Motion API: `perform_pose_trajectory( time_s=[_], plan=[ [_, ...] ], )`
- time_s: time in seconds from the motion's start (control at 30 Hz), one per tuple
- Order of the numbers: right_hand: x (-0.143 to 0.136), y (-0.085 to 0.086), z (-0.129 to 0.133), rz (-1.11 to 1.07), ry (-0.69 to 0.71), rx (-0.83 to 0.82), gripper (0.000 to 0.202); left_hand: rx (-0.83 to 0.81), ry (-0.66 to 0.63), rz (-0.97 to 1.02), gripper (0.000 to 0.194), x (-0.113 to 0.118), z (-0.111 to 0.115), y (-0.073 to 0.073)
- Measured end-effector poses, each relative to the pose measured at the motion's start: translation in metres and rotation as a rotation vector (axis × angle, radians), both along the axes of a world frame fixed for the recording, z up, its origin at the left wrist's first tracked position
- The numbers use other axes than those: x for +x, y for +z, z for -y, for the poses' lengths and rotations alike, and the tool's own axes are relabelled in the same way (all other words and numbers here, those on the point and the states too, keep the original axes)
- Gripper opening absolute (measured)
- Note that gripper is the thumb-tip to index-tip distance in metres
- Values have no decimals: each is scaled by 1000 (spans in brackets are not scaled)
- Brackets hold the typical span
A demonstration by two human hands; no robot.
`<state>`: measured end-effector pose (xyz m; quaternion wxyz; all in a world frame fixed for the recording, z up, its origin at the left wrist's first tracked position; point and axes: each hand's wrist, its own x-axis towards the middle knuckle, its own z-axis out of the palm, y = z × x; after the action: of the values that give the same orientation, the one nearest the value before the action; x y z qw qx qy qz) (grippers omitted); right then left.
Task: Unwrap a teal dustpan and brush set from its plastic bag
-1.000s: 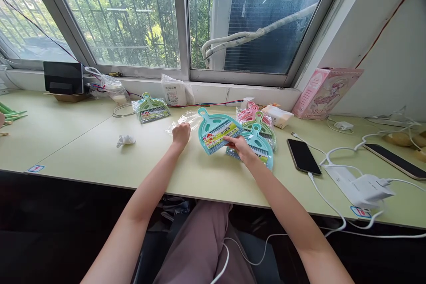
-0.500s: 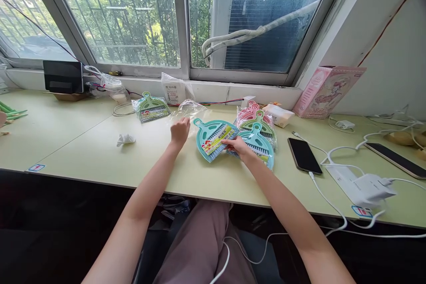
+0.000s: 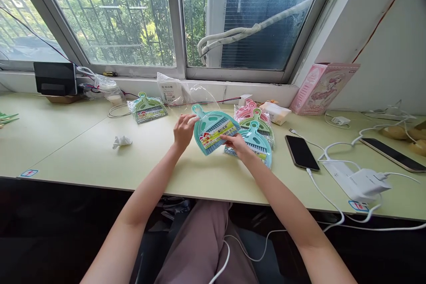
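Head view: only cam, looks fwd/down over desk (image 3: 83, 159) at both hands.
L hand (image 3: 182, 129): fingers curled, pinching edge of clear bag (image 3: 199, 97); thumb near handle end of teal set. Bag lifted off desk, rises toward window, v. see-through so its outline is hard to tell.
R hand (image 3: 237, 144): fingers closed on lower right edge of teal set (image 3: 213, 129), by its label.
Teal set: dustpan + brush w/ colour label, held between both hands, tilted up off desk, handle pointing up-left, centre of desk.
Pile (image 3: 256, 131): more sets just right of held one, lying on desk; teal on top at front, green behind it, pink furthest back, in clear wrap. R hand overlaps front teal one; contact cannot tell.
Green set (image 3: 148, 108): bagged, lies alone, back left, well apart from hands.
Tissue (image 3: 121, 142): crumpled white wad, left of L hand, apart.
Phone (image 3: 301, 153): black, face up, right of pile, white cable plugged at near end.
Charger (image 3: 361, 182): white block w/ cables, far right near desk edge.
2nd phone (image 3: 391, 155): dark, flat, far right.
Pink box (image 3: 321, 88): leans on wall, back right.
White pack (image 3: 276, 113): small, between pile and pink box.
Tablet (image 3: 55, 78): dark screen, upright on sill, back left.
Lap: mauve trousers (image 3: 199, 244) under desk edge, white cable across.
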<state>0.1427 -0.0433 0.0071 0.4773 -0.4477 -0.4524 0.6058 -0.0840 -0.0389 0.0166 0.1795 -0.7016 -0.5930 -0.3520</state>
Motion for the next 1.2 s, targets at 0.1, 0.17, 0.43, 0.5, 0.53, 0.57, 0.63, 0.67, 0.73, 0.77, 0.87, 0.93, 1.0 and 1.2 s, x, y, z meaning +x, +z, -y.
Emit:
perform_pose_trajectory(
  time_s=[0.1,0.17,0.43,0.5,0.53,0.57,0.63,0.67,0.73,0.77,0.87,0.93,1.0,1.2],
  plan=[
    [2,1,-1,-38,-33,3,9,46,83,93,37,-7,-1,3],
    [5,1,-2,-51,-42,-6,10,42,139,149,35,-12,-3,5],
    [8,-3,-6,50,7,-87,12,-137,166,69,47,-32,-19,-4],
    [8,-3,-7,57,14,-106,13,-230,143,-22,50,-35,-22,-9],
    [7,-3,-6,60,14,-118,14,-273,125,-72,52,-36,-23,-10],
    [7,-2,-6,63,12,-129,15,-308,103,-122,53,-37,-24,-12],
    [6,1,-3,66,3,-150,18,-345,46,-212,56,-38,-24,-13],
    [6,3,-2,65,-4,-159,20,-350,17,-250,57,-39,-24,-13],
    [6,6,0,62,-14,-171,23,-344,-28,-302,54,-40,-23,-13],
    [6,7,0,62,-17,-177,24,-337,-41,-314,51,-39,-23,-12],
    [7,6,-1,60,-16,-187,26,-327,-66,-321,46,-38,-22,-11],
    [8,4,-3,62,-17,-191,27,-337,-75,-326,48,-37,-22,-11],
    [9,2,-5,69,-13,-194,28,-341,-78,-326,49,-37,-22,-12],
    [8,0,-6,89,-37,-211,29,-370,-161,-238,44,-30,-23,-12]
  ],
)
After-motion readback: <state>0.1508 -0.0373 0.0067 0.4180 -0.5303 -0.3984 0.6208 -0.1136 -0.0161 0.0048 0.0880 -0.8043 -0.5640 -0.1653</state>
